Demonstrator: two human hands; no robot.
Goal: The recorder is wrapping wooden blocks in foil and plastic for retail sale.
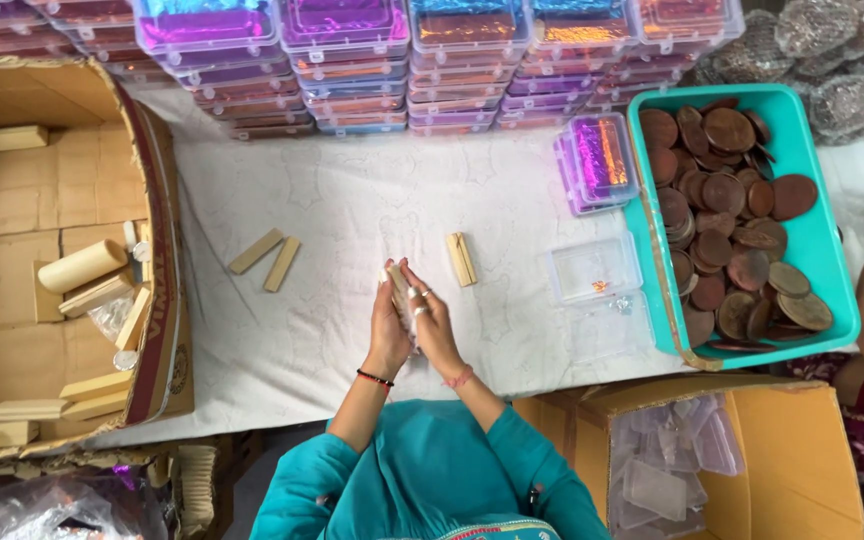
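- Left hand (388,325) and right hand (434,322) pressed palm to palm at frame centre, fingers closed on a pale wooden block (398,283).
- Another block (461,259) just right on the white tabletop (342,200).
- Teal tray (824,240) of brown discs far right.

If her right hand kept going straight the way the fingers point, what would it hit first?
The right hand points up and slightly left across the white cloth. That stretch looks bare, so it would probably first reach the stacked clear boxes at the far edge, though depth is hard to judge.
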